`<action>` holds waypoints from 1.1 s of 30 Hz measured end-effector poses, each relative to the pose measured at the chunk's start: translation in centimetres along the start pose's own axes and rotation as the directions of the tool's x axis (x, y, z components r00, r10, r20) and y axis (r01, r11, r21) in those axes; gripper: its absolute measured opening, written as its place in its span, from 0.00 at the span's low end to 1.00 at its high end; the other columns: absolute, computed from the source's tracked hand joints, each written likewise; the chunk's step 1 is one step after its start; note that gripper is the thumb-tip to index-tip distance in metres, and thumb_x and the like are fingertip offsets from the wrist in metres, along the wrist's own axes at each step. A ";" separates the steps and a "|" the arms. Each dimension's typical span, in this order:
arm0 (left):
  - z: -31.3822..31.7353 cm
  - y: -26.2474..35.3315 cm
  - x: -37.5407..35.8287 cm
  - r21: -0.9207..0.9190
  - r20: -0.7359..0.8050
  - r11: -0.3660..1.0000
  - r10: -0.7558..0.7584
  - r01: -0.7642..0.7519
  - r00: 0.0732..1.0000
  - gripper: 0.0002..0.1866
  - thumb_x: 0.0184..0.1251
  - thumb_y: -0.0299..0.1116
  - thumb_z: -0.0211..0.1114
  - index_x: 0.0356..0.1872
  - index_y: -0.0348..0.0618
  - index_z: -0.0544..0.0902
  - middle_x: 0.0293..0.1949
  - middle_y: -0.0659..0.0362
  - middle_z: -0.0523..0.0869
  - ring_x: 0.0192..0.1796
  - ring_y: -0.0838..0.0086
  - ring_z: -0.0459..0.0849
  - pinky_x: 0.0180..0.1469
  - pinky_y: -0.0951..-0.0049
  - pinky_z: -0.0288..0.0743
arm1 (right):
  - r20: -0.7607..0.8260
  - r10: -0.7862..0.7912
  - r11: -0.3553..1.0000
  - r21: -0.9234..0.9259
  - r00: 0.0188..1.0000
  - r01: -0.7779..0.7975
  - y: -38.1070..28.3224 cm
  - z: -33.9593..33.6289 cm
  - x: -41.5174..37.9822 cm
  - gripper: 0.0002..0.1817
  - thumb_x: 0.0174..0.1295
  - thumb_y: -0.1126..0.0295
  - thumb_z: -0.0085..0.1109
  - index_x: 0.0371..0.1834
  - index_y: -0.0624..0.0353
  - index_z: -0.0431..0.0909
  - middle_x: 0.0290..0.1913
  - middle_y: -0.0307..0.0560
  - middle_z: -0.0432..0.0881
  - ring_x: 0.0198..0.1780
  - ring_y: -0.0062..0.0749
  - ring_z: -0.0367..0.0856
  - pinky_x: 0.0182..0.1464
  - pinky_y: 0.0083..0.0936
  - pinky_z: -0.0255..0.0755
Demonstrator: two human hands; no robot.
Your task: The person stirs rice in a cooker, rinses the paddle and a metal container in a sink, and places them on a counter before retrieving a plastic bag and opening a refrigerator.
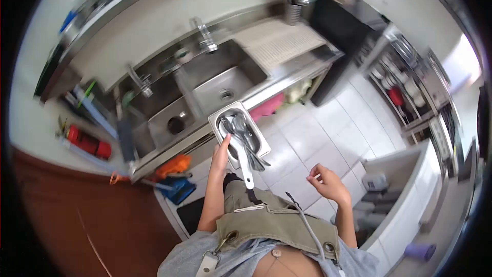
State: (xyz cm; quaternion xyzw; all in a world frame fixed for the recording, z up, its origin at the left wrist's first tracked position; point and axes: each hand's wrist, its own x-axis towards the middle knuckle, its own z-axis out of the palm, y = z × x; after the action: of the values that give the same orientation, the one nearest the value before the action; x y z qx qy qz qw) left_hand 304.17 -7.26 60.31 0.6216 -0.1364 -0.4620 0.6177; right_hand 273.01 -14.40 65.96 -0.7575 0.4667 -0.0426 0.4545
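My left hand [221, 155] grips the near left side of a rectangular steel pan [263, 142], held in front of my body. Several utensils lie in it, among them a metal spoon [238, 122] and a long white handle [244, 161] that sticks out over the near rim. Dark handles cross beside the white one, and their ends poke past the pan's edge. To the right, my right hand [330, 184] hangs in the air with fingers loosely curled and apart, holding nothing. The fingers under the pan are hidden.
A double steel sink [215, 79] with two faucets lies ahead, beside a ridged drainboard [282, 41] and a utensil holder [293, 13]. A dish rack [405, 84] stands at right. A white open-topped bin [405, 195] is near my right arm; a fire extinguisher [88, 142] hangs left.
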 end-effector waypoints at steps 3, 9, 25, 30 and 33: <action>7.0 -2.0 1.6 0.163 0.151 0.982 -0.119 0.094 0.981 0.25 0.67 0.48 0.54 0.51 0.33 0.76 0.46 0.57 0.80 0.48 0.75 0.76 0.53 0.76 0.65 | -0.133 0.061 0.989 0.145 0.989 -0.041 4.3 -1.9 -2.4 0.12 0.59 0.65 0.57 0.38 0.63 0.71 0.36 0.50 0.79 0.35 0.36 0.79 0.38 0.29 0.73; 26.0 -6.2 4.6 0.359 0.426 0.933 -0.166 0.002 0.890 0.23 0.67 0.47 0.55 0.48 0.35 0.77 0.41 0.59 0.81 0.43 0.77 0.77 0.48 0.77 0.67 | -0.157 0.155 0.767 0.641 0.975 -0.019 15.3 -9.2 -2.0 0.16 0.67 0.63 0.49 0.52 0.61 0.65 0.45 0.47 0.72 0.39 0.30 0.79 0.40 0.25 0.75; 77.8 -18.8 8.3 0.595 0.766 0.797 -0.523 -0.103 0.375 0.26 0.66 0.48 0.55 0.52 0.31 0.74 0.45 0.55 0.80 0.46 0.75 0.77 0.50 0.77 0.68 | -0.594 0.665 0.612 0.781 0.452 0.124 40.3 -39.2 1.4 0.18 0.63 0.59 0.55 0.41 0.65 0.74 0.29 0.38 0.77 0.27 0.16 0.72 0.26 0.17 0.65; 92.8 -23.3 9.9 0.618 0.786 0.749 -0.585 -0.239 0.202 0.31 0.64 0.52 0.56 0.52 0.30 0.74 0.47 0.53 0.79 0.50 0.72 0.76 0.54 0.75 0.66 | -0.581 0.677 0.593 0.794 0.452 0.131 49.7 -47.6 0.5 0.11 0.62 0.63 0.56 0.34 0.62 0.75 0.25 0.33 0.75 0.25 0.13 0.70 0.28 0.13 0.66; 101.7 -24.8 10.7 0.633 0.751 0.675 -0.655 -0.378 0.087 0.32 0.62 0.54 0.57 0.49 0.29 0.75 0.44 0.51 0.81 0.48 0.71 0.78 0.53 0.74 0.68 | -0.436 0.692 0.418 0.892 0.576 0.172 55.0 -53.5 0.4 0.07 0.61 0.66 0.59 0.28 0.56 0.75 0.26 0.31 0.76 0.27 0.13 0.73 0.33 0.12 0.70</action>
State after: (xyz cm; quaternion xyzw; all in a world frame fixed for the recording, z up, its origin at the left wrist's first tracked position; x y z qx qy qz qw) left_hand 224.38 -75.52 53.17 0.3363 -0.6076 -0.7195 0.0047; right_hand 210.30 -57.75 56.98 -0.2183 0.6459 -0.5089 0.5255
